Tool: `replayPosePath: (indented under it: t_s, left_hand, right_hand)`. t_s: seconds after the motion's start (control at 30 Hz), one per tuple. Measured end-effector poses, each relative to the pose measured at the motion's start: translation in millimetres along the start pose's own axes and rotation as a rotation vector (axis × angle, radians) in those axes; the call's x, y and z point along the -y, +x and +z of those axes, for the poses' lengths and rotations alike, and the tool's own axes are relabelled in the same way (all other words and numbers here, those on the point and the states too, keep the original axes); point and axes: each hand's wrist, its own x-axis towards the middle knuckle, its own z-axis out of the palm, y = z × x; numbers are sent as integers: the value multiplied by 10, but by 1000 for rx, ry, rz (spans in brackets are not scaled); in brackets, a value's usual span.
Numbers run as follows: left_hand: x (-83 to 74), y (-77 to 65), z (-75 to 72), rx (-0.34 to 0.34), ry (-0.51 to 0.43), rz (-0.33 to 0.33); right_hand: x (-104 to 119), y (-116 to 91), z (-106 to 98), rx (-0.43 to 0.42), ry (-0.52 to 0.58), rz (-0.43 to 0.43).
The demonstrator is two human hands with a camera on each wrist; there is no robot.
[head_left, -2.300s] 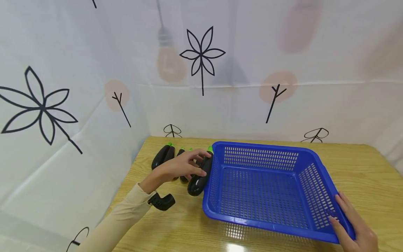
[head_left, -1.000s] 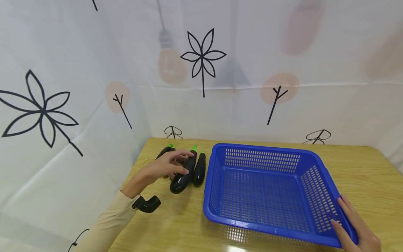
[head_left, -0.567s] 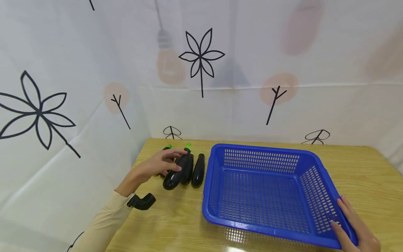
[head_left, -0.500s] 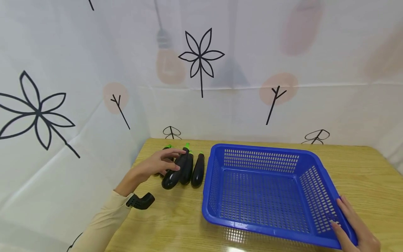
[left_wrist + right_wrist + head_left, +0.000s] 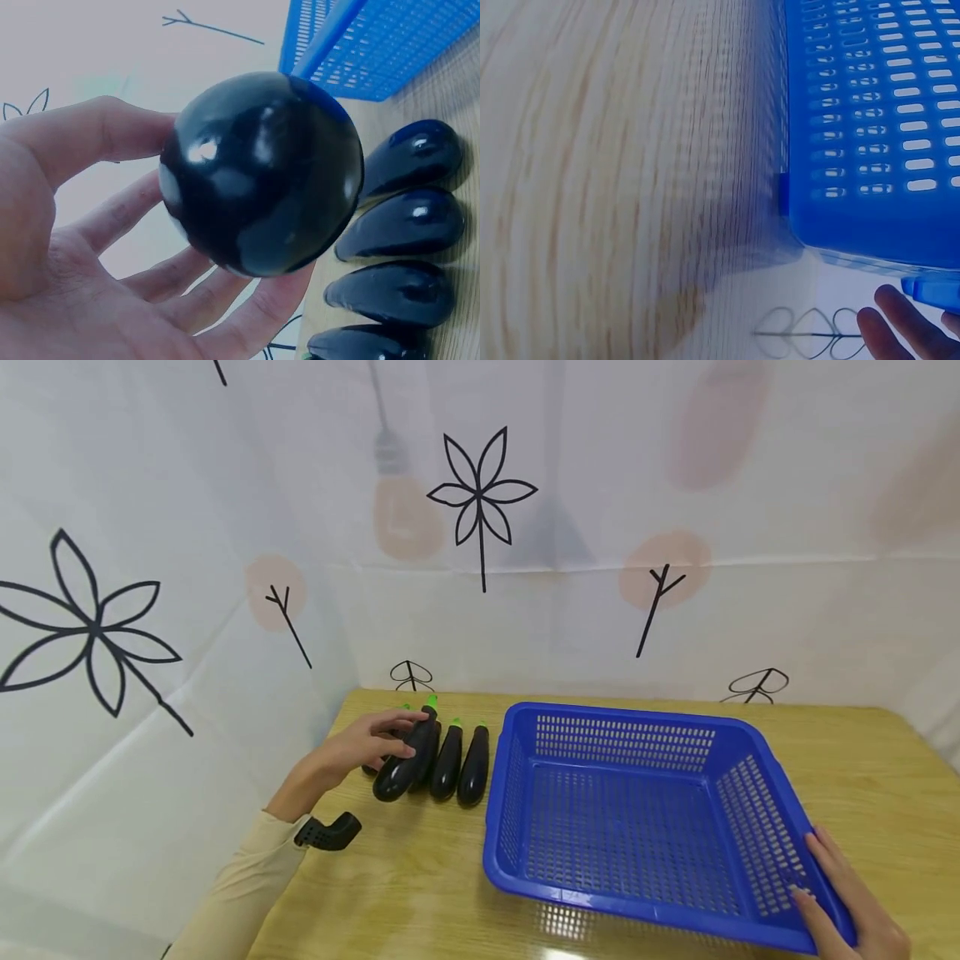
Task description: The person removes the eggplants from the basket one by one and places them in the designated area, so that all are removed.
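Note:
My left hand (image 5: 363, 745) holds a glossy dark eggplant (image 5: 405, 768) with a green stem, thumb on one side and fingers on the other. Its round end (image 5: 262, 180) fills the middle of the left wrist view. Below it, several more eggplants (image 5: 447, 764) lie side by side on the table; the leftmost are partly hidden by my hand. My right hand (image 5: 855, 902) grips the right rim of a blue plastic basket (image 5: 637, 906), thumb inside, fingers outside. In the right wrist view only some fingertips (image 5: 907, 322) show beside the basket.
The wooden table (image 5: 405, 877) carries the basket, whose perforated floor (image 5: 622, 827) is bare. The basket's left wall stands close to the rightmost eggplant (image 5: 474, 768). A printed white cloth (image 5: 555, 627) hangs behind the table and along its left side.
My left hand has carried the eggplant leftward, away from the basket's left wall and across the row, uncovering the eggplants on the right. My right hand has kept its place on the rim.

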Motion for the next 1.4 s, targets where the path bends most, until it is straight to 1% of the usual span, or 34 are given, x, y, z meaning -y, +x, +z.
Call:
replayPosePath:
  t_s: [0.1, 0.23, 0.3, 0.5, 0.63, 0.73, 0.9, 1.1, 1.4]
  left_hand:
    - [35, 2, -35, -12, -3, -9]
    - [76, 27, -89, -29, -6, -3]
    - [82, 35, -107, -30, 0, 3]
    - [88, 37, -157, -33, 15, -11]
    - [99, 41, -188, -35, 5, -15]
    - [127, 55, -213, -30, -5, -17]
    - [189, 79, -262, -41, -7, -33]
    - [265, 63, -353, -66, 12, -64]
    - [357, 60, -464, -92, 5, -84]
  right_hand:
    - [-19, -3, -4, -4, 15, -11]
    - [-35, 9, -3, -5, 20, -18]
    - [-40, 2, -7, 1, 15, -13]
    - [-32, -39, -29, 15, 12, 5]
    - [-42, -40, -39, 13, 9, -20]
    - [-70, -36, -48, 23, -19, -37]
    - [-111, -32, -53, 48, -61, -18]
    - [-85, -25, -41, 39, -42, -49]
    - [-16, 5, -32, 7, 33, -42]
